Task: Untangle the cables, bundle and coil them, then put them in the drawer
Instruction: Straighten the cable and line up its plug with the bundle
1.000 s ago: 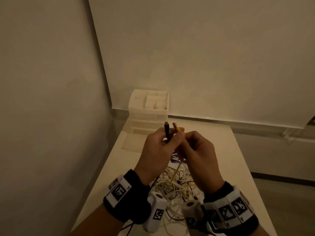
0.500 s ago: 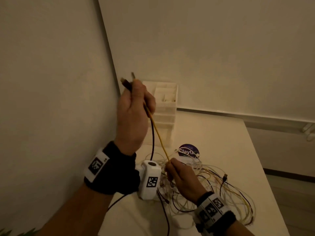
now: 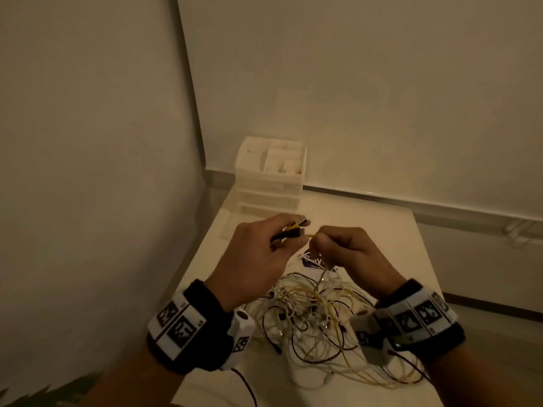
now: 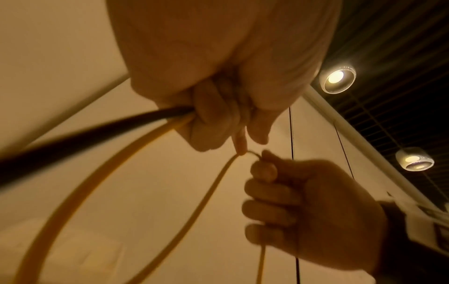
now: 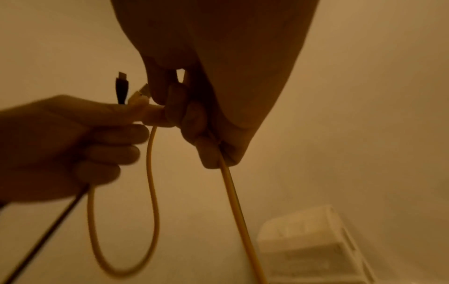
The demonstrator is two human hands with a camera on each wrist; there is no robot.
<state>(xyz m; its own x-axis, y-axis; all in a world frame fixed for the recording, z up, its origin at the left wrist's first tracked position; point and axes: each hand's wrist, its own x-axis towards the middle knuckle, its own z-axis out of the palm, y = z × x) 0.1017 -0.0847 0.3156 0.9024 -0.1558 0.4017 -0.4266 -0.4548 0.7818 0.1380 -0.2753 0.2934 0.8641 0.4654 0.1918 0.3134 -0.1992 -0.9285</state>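
Over the table, my left hand (image 3: pixel 289 235) grips the plug ends of a black cable (image 4: pixel 85 138) and a yellow cable (image 5: pixel 233 192). The black plug (image 5: pixel 120 86) and the yellow plug (image 5: pixel 141 92) stick out past its fingers. My right hand (image 3: pixel 318 237) is right beside it, fingers curled round the yellow cable a little way down, so a loop hangs between the hands. Below them a tangle of white, yellow and dark cables (image 3: pixel 317 318) lies on the table. The white drawer unit (image 3: pixel 270 177) stands at the far left corner.
The white table (image 3: pixel 367 224) sits in a corner with walls to the left and behind. A round purple label (image 3: pixel 314 261) lies under my hands, beyond the tangle. Cable loops reach toward the table's near right edge.
My left hand came down from high near the wall with both plugs. My right hand rose from the pile along the yellow cable, and the hands now meet.
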